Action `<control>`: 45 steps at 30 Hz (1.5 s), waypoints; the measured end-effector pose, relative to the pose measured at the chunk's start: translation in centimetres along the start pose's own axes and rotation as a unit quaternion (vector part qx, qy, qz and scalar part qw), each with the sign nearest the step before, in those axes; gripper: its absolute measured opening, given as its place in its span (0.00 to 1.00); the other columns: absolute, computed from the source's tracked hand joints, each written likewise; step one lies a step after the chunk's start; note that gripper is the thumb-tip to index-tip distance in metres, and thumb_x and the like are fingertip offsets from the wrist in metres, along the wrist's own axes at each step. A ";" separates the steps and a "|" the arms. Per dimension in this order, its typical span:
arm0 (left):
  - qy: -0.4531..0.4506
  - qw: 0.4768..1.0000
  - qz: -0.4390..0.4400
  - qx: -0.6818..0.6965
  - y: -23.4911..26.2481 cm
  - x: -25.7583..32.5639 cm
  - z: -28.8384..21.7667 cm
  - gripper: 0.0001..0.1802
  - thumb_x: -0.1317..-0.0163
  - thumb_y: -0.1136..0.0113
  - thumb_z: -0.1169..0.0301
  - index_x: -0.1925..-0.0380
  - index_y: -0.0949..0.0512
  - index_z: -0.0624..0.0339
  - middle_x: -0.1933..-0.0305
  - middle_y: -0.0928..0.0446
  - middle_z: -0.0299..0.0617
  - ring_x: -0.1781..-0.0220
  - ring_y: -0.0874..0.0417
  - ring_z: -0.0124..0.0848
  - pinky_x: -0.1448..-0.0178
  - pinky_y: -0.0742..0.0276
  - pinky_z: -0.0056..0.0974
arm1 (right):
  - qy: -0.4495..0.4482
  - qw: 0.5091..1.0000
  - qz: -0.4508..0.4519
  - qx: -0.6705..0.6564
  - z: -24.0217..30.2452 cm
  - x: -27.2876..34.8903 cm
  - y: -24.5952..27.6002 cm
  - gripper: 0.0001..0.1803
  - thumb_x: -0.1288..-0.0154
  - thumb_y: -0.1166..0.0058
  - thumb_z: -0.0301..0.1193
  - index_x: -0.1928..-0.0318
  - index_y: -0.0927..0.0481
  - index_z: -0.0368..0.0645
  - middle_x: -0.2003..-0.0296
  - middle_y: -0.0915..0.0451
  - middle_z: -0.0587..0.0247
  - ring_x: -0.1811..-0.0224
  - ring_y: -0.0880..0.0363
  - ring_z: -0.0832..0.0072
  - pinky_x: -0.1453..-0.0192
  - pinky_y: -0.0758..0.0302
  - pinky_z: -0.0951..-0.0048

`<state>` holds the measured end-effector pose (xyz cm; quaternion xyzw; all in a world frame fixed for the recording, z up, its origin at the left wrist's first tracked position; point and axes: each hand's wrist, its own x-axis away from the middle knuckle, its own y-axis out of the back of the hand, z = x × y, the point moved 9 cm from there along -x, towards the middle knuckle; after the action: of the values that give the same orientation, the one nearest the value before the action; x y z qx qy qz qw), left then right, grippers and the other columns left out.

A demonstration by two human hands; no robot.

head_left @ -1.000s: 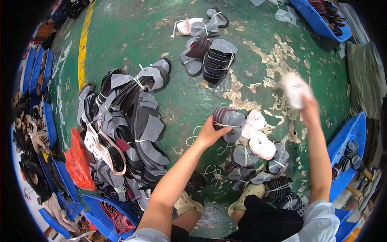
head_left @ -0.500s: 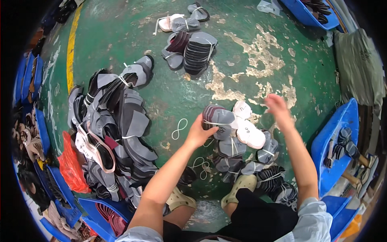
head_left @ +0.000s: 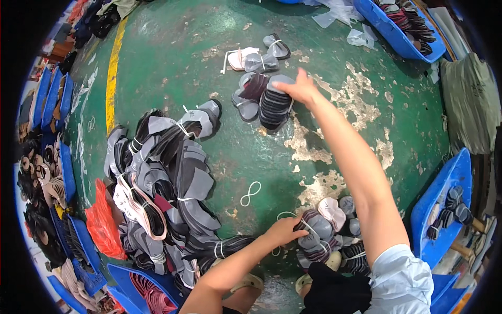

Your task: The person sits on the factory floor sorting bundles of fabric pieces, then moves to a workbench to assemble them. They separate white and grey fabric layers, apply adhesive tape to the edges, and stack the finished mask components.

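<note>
My left hand (head_left: 286, 230) grips the edge of a banded bundle of grey and maroon shoe pieces (head_left: 317, 224), low in front of my feet. Far forward, my right hand (head_left: 300, 88) reaches a tall stack of black-and-grey shoe pieces (head_left: 275, 109); its fingers are spread, one lying over the stack's top edge. Beside that stack lie a maroon bundle (head_left: 254, 86) and grey pieces (head_left: 244, 108). A white shoe-piece bundle (head_left: 331, 213) lies just right of the bundle at my left hand. More banded bundles lie around it, partly hidden.
A large heap of banded grey and black shoe pieces (head_left: 196, 170) covers the floor at left, beside a red plastic bag (head_left: 103, 222). Blue bins stand at right (head_left: 436, 201), far right (head_left: 389, 29) and lower left (head_left: 120, 275). A looped white band (head_left: 251, 193) lies mid-floor.
My right hand has moved forward and left, from above the near bundles to the far stack. The left hand keeps the grey and maroon bundle, now lower in view. The whole view has shifted.
</note>
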<state>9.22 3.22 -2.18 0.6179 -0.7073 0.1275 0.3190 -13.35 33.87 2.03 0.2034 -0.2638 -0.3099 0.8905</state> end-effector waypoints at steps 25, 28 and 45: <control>-0.112 0.880 -0.449 -0.106 29.7 -6.3 -0.4 0.36 0.59 0.29 0.65 0.44 0.29 0.52 0.35 0.36 0.60 0.37 0.29 0.53 0.35 0.32 0.46 | 0.176 0.903 0.350 0.177 -3.0 17.8 -5.0 0.35 0.43 0.38 0.44 0.37 0.32 0.48 0.40 0.32 0.52 0.35 0.36 0.57 0.33 0.38 0.59; -0.180 0.888 -0.355 0.230 27.3 -3.3 2.6 0.36 0.53 0.31 0.66 0.43 0.32 0.61 0.39 0.32 0.50 0.37 0.28 0.42 0.35 0.32 0.41 | 0.171 0.876 0.413 0.182 -5.4 20.3 -5.7 0.35 0.42 0.38 0.46 0.37 0.30 0.48 0.42 0.30 0.52 0.36 0.35 0.56 0.33 0.38 0.61; -0.162 0.702 0.001 0.694 13.8 5.0 0.4 0.51 0.49 0.38 0.38 0.32 0.43 0.57 0.35 0.33 0.53 0.37 0.28 0.51 0.38 0.27 0.54 | 0.137 0.898 0.389 0.153 -6.4 22.4 -2.8 0.47 0.52 0.34 0.55 0.36 0.38 0.46 0.40 0.34 0.47 0.36 0.35 0.54 0.33 0.37 0.61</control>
<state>-4.28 1.79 3.51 0.6747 -0.4605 0.4804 -0.3192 4.20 18.31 3.27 0.2582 -0.2414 0.1364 0.9254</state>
